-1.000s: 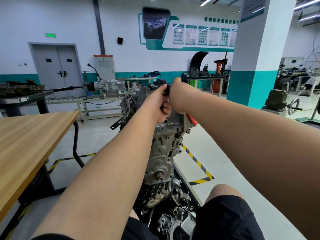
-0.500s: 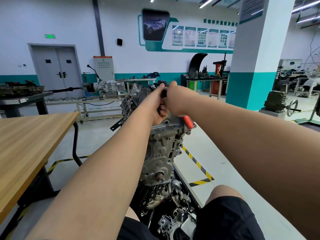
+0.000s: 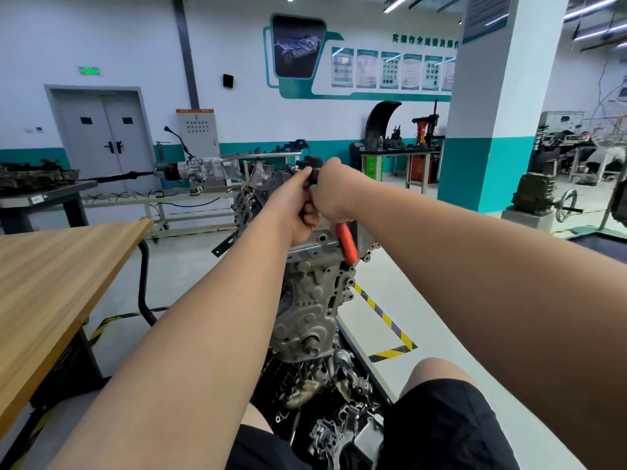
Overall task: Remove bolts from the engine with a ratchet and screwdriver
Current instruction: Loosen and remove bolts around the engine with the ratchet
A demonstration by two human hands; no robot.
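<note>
Head view: a grey cast-metal engine block (image 3: 312, 300) is standing centre, near the knees. At its top, the right hand (image 3: 334, 195) is clenching a red-handled ratchet (image 3: 346, 242). The left hand (image 3: 298, 201) is gripping a black tool end (image 3: 314, 167), touching the right. A light wooden table (image 3: 51, 273) is standing left.

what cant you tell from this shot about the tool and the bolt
Head view only:
- bolt being worked: hidden behind the left hand and right hand.
- red-handled tool: both hands close round it and cover most of it; ratchet or screwdriver, cannot tell.
- engine top: blocked by the forearms.
- wall posters: text too small.
</note>
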